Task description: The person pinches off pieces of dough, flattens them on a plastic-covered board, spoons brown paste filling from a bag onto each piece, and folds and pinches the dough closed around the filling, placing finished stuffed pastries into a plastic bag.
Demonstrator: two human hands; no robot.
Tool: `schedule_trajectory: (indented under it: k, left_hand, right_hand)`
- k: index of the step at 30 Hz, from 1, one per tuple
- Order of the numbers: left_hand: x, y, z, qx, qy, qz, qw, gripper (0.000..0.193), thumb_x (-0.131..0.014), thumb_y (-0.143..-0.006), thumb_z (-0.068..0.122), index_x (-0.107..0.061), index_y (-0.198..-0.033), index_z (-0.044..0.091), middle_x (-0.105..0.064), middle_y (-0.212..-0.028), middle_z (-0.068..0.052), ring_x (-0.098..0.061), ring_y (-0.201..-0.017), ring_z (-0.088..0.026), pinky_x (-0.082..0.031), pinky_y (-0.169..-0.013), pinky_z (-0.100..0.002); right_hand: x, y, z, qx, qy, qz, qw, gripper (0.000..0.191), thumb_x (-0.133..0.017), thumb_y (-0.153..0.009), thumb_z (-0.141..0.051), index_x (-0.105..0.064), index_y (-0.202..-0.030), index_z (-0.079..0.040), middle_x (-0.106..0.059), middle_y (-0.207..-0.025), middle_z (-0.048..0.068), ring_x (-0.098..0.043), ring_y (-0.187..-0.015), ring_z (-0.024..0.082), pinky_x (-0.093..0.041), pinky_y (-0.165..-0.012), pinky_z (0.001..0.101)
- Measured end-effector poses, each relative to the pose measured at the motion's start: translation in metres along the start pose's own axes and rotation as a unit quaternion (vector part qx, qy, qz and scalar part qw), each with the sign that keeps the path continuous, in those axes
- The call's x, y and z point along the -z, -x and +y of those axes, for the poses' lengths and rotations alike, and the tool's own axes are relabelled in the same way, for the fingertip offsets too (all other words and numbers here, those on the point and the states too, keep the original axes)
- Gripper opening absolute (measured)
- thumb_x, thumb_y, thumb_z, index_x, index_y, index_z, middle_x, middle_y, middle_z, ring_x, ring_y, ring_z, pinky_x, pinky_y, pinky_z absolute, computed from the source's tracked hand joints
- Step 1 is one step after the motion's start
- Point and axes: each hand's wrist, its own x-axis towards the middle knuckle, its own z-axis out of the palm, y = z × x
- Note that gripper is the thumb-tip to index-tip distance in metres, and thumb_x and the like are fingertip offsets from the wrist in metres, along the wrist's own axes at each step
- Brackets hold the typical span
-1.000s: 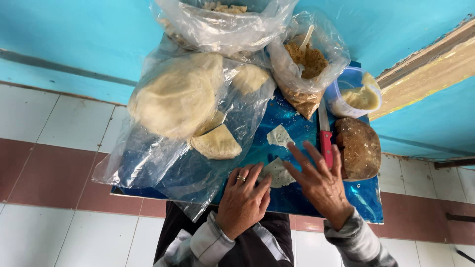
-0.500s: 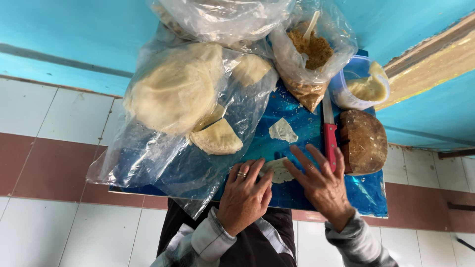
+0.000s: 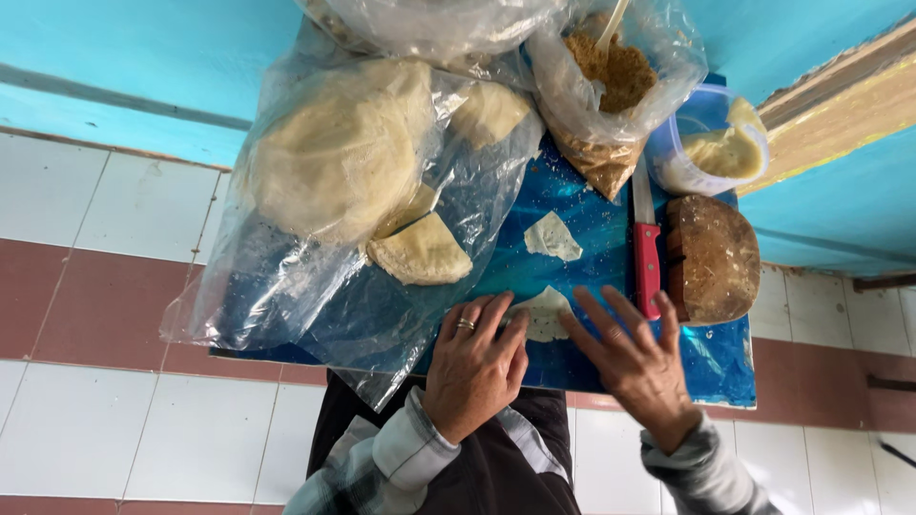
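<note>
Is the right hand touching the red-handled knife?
Apart. The head view shows blue table surface between the right hand fingertips and the red-handled knife; the hand is spread beside the flat dough piece instead.

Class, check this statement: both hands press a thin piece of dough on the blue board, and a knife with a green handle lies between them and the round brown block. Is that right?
One detail is wrong: the knife has a red handle, not green. The head view shows the left hand and right hand on the thin piece of dough on the blue board, knife beside the round brown block.
</note>
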Motion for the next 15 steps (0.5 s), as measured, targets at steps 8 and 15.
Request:
schedule_trajectory:
  k: [8, 15]
  left_hand:
    - [0.004, -0.008, 0.005, -0.007, -0.001, -0.013, 1.000, 0.037, -0.067, -0.089, 0.018, -0.065, -0.123, 0.003, -0.058, -0.134, -0.019, -0.055, -0.122, -0.034, -0.043, -0.103, -0.050]
    - [0.023, -0.021, 0.002, 0.002, 0.042, 0.005, 0.999, 0.030, -0.066, -0.091, 0.017, -0.069, -0.118, 0.003, -0.060, -0.132, -0.020, -0.057, -0.123, -0.035, -0.043, -0.105, -0.051]
  right_hand:
    - [0.022, -0.023, 0.007, 0.002, -0.079, 0.059, 0.995, 0.041, -0.067, -0.076, 0.002, -0.075, -0.108, -0.023, -0.065, -0.136, 0.006, -0.059, -0.127, 0.030, -0.038, -0.111, 0.0569]
    - [0.031, -0.143, 0.155, -0.053, -0.096, 0.147, 0.983, 0.016, -0.070, -0.102, -0.009, -0.074, -0.117, -0.010, -0.074, -0.119, 0.009, -0.069, -0.106, 0.032, -0.055, -0.092, 0.0444]
